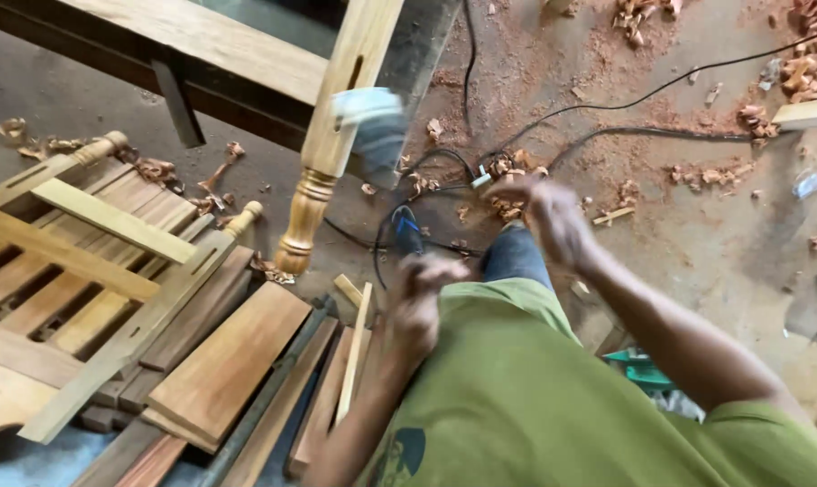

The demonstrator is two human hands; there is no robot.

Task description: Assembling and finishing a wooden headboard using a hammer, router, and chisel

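Item in hand: nothing you can be seen to grip. Your left hand [417, 302] is curled loosely near your chest, your right hand [553, 216] is raised and motion-blurred, so whether it pinches anything cannot be told. Nearest: tangled black cables [444, 167] on the sawdust floor [697, 225], beside your blue-jeaned knee [515, 257]. Left: turned wooden leg [332, 144], upright, with a blurred pale object [369, 113] against it. Near left: stacked boards [228, 361]. Far left: slatted frame [74, 261]. Step, by judgement: hands between holds; a firm hold comes first.
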